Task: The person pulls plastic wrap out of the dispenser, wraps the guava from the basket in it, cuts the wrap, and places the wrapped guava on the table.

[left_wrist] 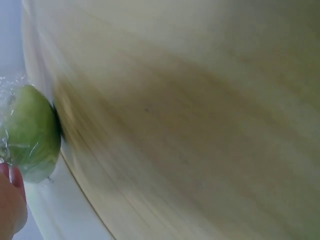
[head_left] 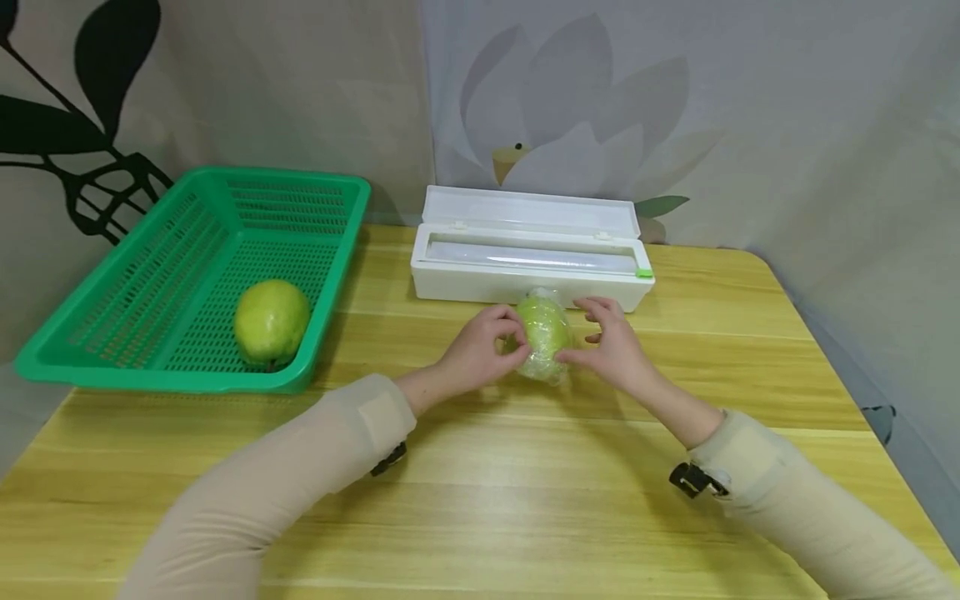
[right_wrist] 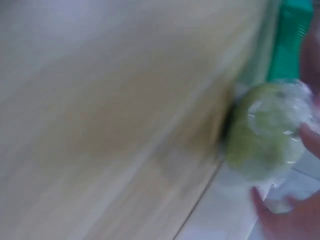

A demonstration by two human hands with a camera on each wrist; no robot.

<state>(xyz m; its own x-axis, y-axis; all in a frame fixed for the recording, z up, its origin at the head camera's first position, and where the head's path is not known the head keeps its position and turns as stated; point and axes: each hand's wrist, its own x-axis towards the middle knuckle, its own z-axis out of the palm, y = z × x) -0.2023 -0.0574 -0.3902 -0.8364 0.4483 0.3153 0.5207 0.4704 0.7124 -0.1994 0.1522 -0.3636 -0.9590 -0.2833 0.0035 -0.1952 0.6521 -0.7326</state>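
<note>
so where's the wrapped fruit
Head view, just right of centre: the wrapped fruit sits between left hand and right hand, in front of the white box.

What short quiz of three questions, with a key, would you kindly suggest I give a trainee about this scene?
1. True or false: the lid of the white box is raised.

2. Multiple choice: where does the unwrapped fruit lie?
A) Inside the white box
B) In the green basket
C) Behind the white box

3. Short answer: what covers the fruit between the left hand and the right hand?

Key: 1. True. 2. B. 3. Clear film, shiny and wrinkled.
</note>
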